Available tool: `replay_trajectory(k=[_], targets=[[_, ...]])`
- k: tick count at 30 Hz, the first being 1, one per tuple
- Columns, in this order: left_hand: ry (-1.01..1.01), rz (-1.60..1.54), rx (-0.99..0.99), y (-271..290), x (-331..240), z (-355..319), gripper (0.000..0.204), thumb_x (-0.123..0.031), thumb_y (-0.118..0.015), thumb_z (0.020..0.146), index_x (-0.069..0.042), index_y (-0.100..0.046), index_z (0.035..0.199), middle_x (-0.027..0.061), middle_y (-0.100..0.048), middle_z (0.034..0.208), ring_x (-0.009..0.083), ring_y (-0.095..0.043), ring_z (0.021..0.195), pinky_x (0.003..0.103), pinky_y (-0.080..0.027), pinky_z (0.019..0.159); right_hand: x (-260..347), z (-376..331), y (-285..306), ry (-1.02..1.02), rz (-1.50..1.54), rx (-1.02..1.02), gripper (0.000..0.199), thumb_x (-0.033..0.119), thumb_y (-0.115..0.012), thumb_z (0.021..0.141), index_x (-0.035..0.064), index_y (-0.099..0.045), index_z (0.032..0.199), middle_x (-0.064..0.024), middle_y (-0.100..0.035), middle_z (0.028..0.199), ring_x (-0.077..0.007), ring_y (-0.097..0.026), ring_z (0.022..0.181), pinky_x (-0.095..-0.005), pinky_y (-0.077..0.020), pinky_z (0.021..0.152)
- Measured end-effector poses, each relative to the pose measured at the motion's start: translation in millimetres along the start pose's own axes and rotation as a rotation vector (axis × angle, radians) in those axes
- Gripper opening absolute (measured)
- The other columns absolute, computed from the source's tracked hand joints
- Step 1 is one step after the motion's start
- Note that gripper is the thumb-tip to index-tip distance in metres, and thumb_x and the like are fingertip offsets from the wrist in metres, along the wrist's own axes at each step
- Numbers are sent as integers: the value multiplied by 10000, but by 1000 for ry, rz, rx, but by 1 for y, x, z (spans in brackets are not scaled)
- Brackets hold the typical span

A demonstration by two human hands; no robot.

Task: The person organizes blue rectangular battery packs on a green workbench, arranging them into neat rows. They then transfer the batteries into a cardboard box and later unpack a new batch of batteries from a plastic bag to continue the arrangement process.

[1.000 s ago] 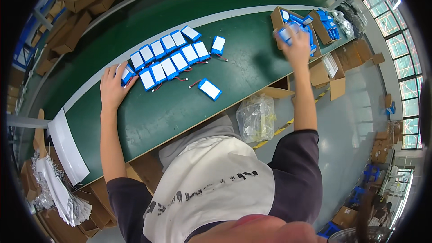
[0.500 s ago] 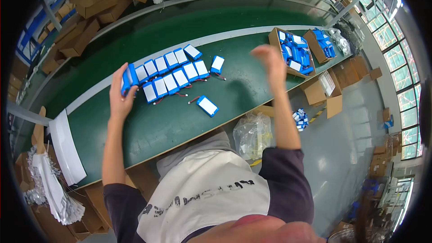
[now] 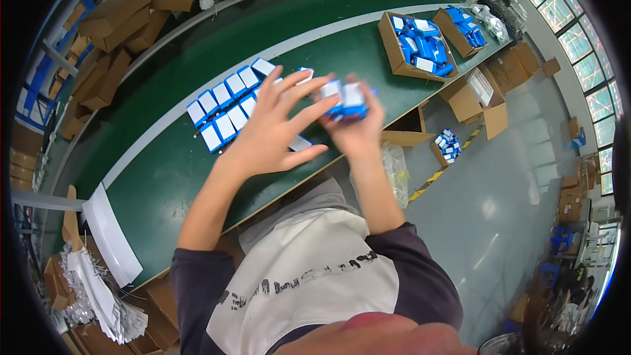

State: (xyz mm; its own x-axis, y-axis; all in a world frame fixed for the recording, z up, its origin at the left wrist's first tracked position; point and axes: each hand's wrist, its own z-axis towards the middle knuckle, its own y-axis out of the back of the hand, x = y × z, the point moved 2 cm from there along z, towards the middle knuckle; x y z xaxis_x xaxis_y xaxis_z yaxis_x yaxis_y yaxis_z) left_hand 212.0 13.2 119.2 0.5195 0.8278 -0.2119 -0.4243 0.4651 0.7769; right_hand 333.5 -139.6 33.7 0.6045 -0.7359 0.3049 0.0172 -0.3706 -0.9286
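Note:
Blue battery packs with white labels point(image 3: 211, 137) lie in two slanting rows on the green table point(image 3: 158, 184). My right hand point(image 3: 363, 128) grips a few more battery packs point(image 3: 346, 100), held above the table and slightly blurred. Just left of them is my left hand point(image 3: 266, 131), its fingers spread wide and nothing in its palm. Its fingertips come up to the held packs; whether they touch, I cannot tell. That hand hides the right part of the rows and most of a loose pack point(image 3: 300, 144) beneath it.
Two cardboard boxes of blue packs stand at the far right, a larger one point(image 3: 392, 59) and a smaller one point(image 3: 447, 29). A white sheet point(image 3: 113, 236) covers the table's left end. Below the right edge are an open carton point(image 3: 496, 115) and a clear plastic bag point(image 3: 396, 174).
The packs my left hand gripped at the rows' left end are no longer there. My left hand has moved right and opened; my right hand has come in leftward and now holds packs.

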Motion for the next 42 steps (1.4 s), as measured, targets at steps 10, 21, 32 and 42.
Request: replay_trajectory(k=[10, 21, 32, 42], targets=[[599, 202, -287, 34, 106, -178, 431, -86, -718, 927, -62, -643, 1351, 150, -589, 1363, 351, -530, 1297, 448, -427, 1122, 231, 141, -75, 1666, -1485, 89, 256, 151, -756, 931, 80, -648, 1151, -138, -683, 1172, -362, -667, 1099, -465, -554, 945], [735, 208, -174, 33, 112, -195, 474, -140, -695, 957, -110, -603, 1421, 143, -571, 1402, 363, -522, 1329, 466, -403, 1136, 235, 188, 8, 1258, -2300, 404, 362, 286, -698, 998, 160, -700, 1338, -164, -608, 1486, -398, -549, 1377, -514, -365, 1199], [532, 310, -13, 10, 75, -155, 710, -393, -839, 828, -146, -606, 1451, 128, -548, 1465, 354, -473, 1393, 541, -299, 1221, 190, 101, 46, 1177, -2476, 321, 602, 403, -715, 991, 214, -560, 1541, -95, -433, 1674, -347, -351, 1567, -636, -135, 1268], [568, 419, -21, -11, 81, -148, 713, -491, -813, 865, -105, -625, 1433, 120, -612, 1302, 320, -543, 1253, 476, -367, 1126, 67, 78, -2, 1014, -2090, 706, 558, 253, -818, 883, 86, -650, 1388, -162, -594, 1463, -388, -522, 1375, -486, -397, 1163]])
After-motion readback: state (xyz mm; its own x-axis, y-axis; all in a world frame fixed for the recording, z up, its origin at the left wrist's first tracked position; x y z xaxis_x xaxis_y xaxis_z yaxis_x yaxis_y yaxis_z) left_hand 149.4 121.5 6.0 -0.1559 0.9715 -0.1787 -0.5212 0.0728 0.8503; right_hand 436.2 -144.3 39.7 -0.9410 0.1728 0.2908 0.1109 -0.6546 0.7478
